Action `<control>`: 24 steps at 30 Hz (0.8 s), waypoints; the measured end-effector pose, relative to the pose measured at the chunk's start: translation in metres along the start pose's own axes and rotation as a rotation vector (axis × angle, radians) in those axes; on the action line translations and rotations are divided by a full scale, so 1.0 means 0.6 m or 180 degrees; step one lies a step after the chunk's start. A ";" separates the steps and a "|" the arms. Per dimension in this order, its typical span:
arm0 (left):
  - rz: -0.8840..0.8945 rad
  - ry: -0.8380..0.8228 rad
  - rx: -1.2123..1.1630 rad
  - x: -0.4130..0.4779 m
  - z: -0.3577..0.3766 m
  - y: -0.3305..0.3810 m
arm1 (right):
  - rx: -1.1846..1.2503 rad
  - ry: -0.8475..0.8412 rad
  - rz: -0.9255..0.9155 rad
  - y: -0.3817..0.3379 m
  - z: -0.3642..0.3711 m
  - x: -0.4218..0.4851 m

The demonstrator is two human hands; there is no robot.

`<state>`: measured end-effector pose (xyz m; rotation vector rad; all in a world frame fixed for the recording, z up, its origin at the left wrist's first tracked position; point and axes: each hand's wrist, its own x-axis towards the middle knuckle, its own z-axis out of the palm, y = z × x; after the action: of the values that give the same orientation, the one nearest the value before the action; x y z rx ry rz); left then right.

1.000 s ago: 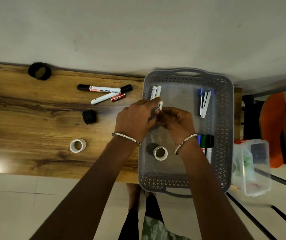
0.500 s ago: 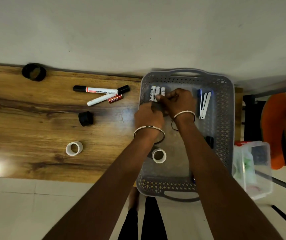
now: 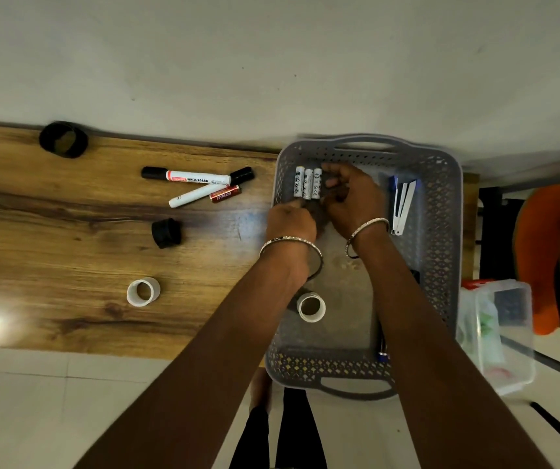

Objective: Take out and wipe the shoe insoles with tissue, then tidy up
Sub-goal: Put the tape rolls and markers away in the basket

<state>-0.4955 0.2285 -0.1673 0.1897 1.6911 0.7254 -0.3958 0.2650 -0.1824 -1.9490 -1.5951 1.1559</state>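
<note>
Wood-grain table (image 3: 68, 231) against pale wall (image 3: 272, 62), grey basket (image 3: 439, 252) at one end

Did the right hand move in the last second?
Yes: the right hand moved along the grey basket toward its far rim, reaching the batteries.

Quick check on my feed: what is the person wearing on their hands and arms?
No gloves, and no sleeves in view: both forearms are bare. The left hand has a silver-toned bangle with small dark marks at the wrist, plus a thin darker bangle behind it. The right hand has a beaded silver bangle and a thin dark loop.
</note>
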 end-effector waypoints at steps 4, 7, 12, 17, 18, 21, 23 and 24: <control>-0.0275 -0.0141 -0.0431 -0.002 0.007 0.013 | -0.0023 -0.0159 -0.0144 0.002 -0.007 0.008; -0.0426 -0.0123 -0.0563 -0.004 0.007 0.017 | -0.0074 -0.0155 -0.0201 0.000 -0.004 0.013; -0.0485 -0.0340 -0.0697 -0.020 0.001 0.030 | -0.0100 -0.0162 -0.0291 -0.004 0.000 0.019; -0.0535 -0.0291 -0.0837 -0.033 -0.003 0.036 | -0.0167 0.0007 -0.0360 -0.005 0.003 0.010; -0.0548 -0.0273 -0.0879 -0.036 -0.005 0.037 | -0.0140 0.0029 -0.0352 -0.005 0.006 0.007; -0.0527 -0.0297 -0.0856 -0.050 -0.015 0.040 | -0.0020 0.0143 -0.0371 -0.007 0.014 -0.001; -0.0474 -0.0430 -0.0879 -0.068 -0.030 0.046 | -0.0104 0.0235 -0.0422 -0.007 0.018 -0.007; -0.0442 -0.0474 -0.0903 -0.077 -0.040 0.049 | -0.0196 0.0325 -0.0426 -0.006 0.020 -0.011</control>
<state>-0.5131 0.2205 -0.1107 -0.0709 1.4274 0.8168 -0.4074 0.2577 -0.1845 -1.8745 -1.6966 0.9508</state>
